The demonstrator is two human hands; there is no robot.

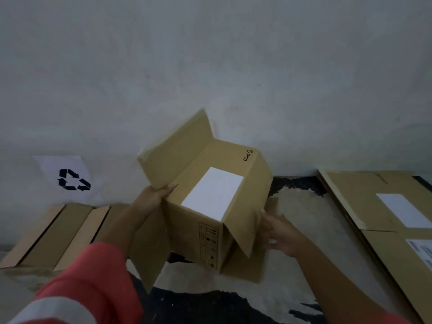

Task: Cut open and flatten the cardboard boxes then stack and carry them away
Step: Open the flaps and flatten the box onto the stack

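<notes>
Grey wall [210, 54], flattened boxes [364, 197] at right; left hand [153, 195] grips the unflattened box [211, 192], right hand [278, 232] spread at its flap

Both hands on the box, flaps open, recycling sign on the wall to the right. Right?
No. The head view shows the recycling sign on the wall to the left, not the right. The rest stands: left hand and right hand are on the box, flaps open.

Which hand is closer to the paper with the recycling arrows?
Left. The left hand holds a flap of the box, right of the recycling paper; the right hand is farther, beyond the box.
</notes>
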